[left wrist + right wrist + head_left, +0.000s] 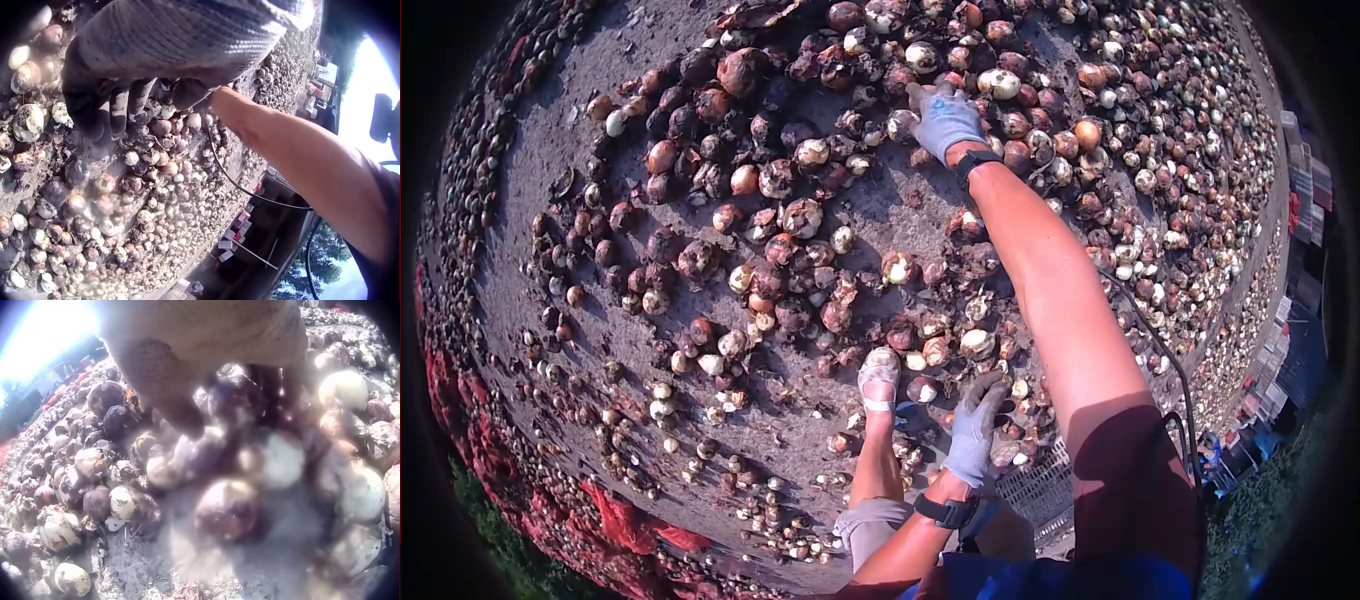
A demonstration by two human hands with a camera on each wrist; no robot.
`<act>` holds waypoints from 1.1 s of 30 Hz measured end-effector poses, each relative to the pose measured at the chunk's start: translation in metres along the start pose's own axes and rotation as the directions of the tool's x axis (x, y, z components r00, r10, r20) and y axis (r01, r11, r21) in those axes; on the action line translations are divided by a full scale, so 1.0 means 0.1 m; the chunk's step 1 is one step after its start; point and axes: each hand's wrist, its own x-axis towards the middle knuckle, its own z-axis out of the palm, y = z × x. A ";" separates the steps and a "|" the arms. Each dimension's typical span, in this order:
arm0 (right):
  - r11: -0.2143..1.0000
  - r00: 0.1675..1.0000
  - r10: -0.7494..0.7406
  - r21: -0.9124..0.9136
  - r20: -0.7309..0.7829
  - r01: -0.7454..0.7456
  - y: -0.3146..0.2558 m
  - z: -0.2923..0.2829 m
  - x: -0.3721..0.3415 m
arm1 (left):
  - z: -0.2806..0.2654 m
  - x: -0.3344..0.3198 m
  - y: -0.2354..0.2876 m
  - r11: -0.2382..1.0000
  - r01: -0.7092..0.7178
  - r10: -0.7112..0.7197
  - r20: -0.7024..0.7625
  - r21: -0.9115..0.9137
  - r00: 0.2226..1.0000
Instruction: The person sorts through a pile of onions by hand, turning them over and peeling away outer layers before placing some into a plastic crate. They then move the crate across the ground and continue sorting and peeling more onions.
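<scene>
My right hand [948, 118], in a pale glove, reaches far out among the onions. In the right wrist view a purple onion [232, 403] lies beneath the glove, between thumb and fingers; blur hides the fingertips, and I cannot tell whether they grip it. Close to this hand lies a peeled white onion [999, 84]. My left hand [976, 430], in a grey-palmed glove, hangs low near my legs. Its fingers [119, 111] droop loosely with nothing seen in them, above scattered onions. A pale onion [977, 344] lies on the ground just beyond it.
Onions with torn skins cover much of the grey ground [890, 215]. My foot [879, 378] in a light shoe stands among them. A plastic crate [1040, 490] is by my legs, partly hidden. Red netting [615, 520] lies at the lower left; a black cable [1155, 340] runs beside my right arm.
</scene>
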 end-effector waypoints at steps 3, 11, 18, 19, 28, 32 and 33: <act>0.998 0.997 -0.058 0.012 0.049 0.058 0.09 -0.10 0.04 | 0.04 0.04 -0.04 0.989 0.052 -0.058 -0.039 -0.136 0.998; 0.993 0.995 -0.049 -0.099 0.087 0.058 0.02 -0.07 -0.06 | -0.01 0.09 0.00 0.967 -0.018 -0.013 -0.120 -0.254 0.993; 0.797 0.751 -0.343 -0.248 0.565 0.551 -0.26 -0.26 -0.74 | -0.08 0.01 0.28 0.925 -0.061 -0.002 -0.165 -0.374 0.986; 0.742 0.699 -0.380 -0.251 0.606 0.622 -0.44 -0.23 -0.95 | -0.11 0.02 0.26 0.895 -0.059 -0.023 -0.177 -0.443 0.984; 0.457 0.458 -0.889 0.067 0.004 0.887 -2.33 0.83 -1.61 | -0.59 -0.11 -0.23 0.890 -0.189 0.006 -0.403 -0.416 0.915; 0.416 0.408 -0.909 0.214 0.081 0.884 -1.89 0.71 -1.95 | -0.87 -0.06 -0.65 0.855 -0.422 0.248 -0.476 -0.303 0.844; 0.436 0.408 -0.896 0.179 0.173 0.882 -1.72 0.58 -2.05 | -0.90 -0.16 -0.46 0.865 -0.294 0.101 -0.433 -0.406 0.896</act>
